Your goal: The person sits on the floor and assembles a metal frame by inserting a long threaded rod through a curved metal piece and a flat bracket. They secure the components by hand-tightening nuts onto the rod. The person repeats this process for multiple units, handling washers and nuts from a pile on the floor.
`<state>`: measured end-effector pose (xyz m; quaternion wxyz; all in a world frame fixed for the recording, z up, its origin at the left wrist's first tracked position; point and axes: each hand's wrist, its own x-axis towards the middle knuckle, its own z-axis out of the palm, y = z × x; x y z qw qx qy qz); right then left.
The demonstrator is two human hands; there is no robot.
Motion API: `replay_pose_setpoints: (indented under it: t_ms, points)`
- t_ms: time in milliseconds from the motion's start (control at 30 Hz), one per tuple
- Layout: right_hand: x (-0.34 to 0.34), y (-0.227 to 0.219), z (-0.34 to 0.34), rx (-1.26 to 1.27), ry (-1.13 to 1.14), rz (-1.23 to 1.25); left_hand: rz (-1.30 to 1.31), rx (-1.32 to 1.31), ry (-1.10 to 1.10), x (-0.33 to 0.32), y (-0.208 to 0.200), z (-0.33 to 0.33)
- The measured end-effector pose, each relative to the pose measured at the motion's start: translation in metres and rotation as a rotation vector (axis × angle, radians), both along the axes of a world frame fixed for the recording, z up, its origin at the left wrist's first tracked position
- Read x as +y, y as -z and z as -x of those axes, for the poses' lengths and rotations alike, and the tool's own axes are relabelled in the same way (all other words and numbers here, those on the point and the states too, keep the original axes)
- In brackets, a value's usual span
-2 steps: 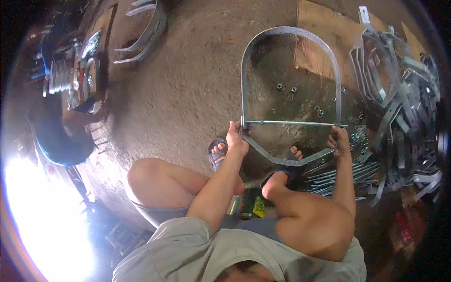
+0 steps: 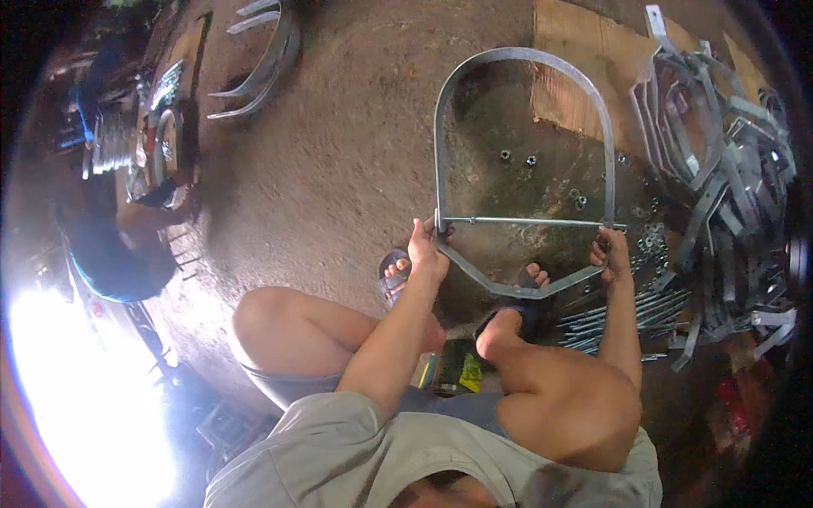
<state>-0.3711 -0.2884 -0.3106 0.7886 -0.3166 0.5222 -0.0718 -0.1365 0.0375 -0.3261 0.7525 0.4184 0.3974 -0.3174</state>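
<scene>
A large metal strap clamp is in my grip above the floor. Its curved upper strap (image 2: 525,55) forms an arch, and an angled lower strap (image 2: 479,278) closes it on the side nearest me. A long threaded rod (image 2: 529,222) spans the two joints, with a small nut on it near the left end. My left hand (image 2: 426,253) is closed round the left joint. At the opposite joint my right hand (image 2: 616,253) is closed, its fingers curled by the rod's end. The fingers partly hide both joints.
Bent metal straps (image 2: 737,186) are heaped at the right. Threaded rods (image 2: 622,320) and loose nuts (image 2: 652,240) lie by my right arm. Cardboard (image 2: 584,80) is on the floor beyond. Curved straps (image 2: 275,72) lie far left; a co-worker (image 2: 118,250) sits at the left.
</scene>
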Motion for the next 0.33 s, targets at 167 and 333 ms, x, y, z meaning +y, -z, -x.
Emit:
replay_pose_setpoints:
  t_ms: [167,333]
  points:
    - [0.011,0.022,0.007,-0.074,0.024,-0.033,-0.001,-0.036,0.162,0.012,0.008,-0.014]
    - [0.01,0.037,0.015,-0.135,-0.002,-0.04,-0.154,-0.207,0.42,0.012,0.004,-0.006]
